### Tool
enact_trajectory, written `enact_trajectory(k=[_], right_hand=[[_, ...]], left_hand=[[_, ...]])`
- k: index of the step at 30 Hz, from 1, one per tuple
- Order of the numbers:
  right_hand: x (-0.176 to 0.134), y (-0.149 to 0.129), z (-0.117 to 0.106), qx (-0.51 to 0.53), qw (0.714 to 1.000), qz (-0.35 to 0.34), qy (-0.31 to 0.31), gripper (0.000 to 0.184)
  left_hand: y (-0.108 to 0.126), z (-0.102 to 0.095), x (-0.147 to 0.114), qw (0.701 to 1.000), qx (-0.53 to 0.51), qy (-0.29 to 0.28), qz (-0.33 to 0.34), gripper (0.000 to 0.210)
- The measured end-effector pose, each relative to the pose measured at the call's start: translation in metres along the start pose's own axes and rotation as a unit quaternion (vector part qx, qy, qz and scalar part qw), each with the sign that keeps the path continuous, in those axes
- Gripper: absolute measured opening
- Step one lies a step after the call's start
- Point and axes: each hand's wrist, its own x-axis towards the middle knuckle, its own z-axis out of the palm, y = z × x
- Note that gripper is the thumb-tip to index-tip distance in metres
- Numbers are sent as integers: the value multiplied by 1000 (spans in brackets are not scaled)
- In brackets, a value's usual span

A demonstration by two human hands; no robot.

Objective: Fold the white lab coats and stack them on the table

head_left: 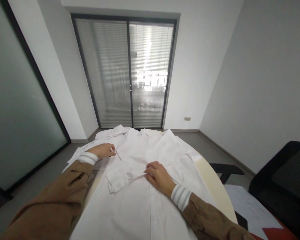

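A white garment (137,196) lies spread on a round, pale-topped table (221,190), seen from beside the wearer of the brown jacket (57,196). The garment's long axis runs away from the wearer, from the near edge of the view toward the glazed door (127,73); its collar (144,133) points to the far side of the table, and its lower part extends toward the wearer, the end lying out of view. A straight front seam (150,210) follows this axis down the middle, nearly square to the wearer's body. Left of the seam, a loose flap (120,178) of the same cloth lies across the front, its free corner directed toward the wearer and somewhat left. Further cloth spreads to both sides of the collar, and on the left it reaches over the table's rim. The left hand (105,150) is above the cloth on the left, fingers curled and thumb near the index finger; whether cloth is pinched between them I cannot tell. The right hand (160,175) rests palm down near the seam, fingers loosely bent, their tips at the inner edge of the flap; whether they grip it I cannot tell. To the right of the table stands a black chair (285,180), with paper sheets (250,206) beside it.
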Motion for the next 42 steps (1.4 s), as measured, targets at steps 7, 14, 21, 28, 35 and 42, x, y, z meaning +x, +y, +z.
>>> enact_trajectory(k=[7,14,21,28,35,42], right_hand=[[-3,5,-3,23,1000,-4,-7,18],[-3,2,-5,36,999,19,3,16],[-3,11,-1,26,996,76,27,24],[0,15,2,0,994,107,29,23],[-2,12,3,-16,991,129,38,40],[-6,17,11,-88,977,196,16,55]], left_hand=[[42,13,15,993,-35,-89,70,32],[81,92,40,998,18,36,50,36],[81,132,36,987,3,159,27,25],[76,131,30,966,-44,248,56,27],[65,123,35,992,6,127,6,26],[60,99,25,993,34,116,-14,31]])
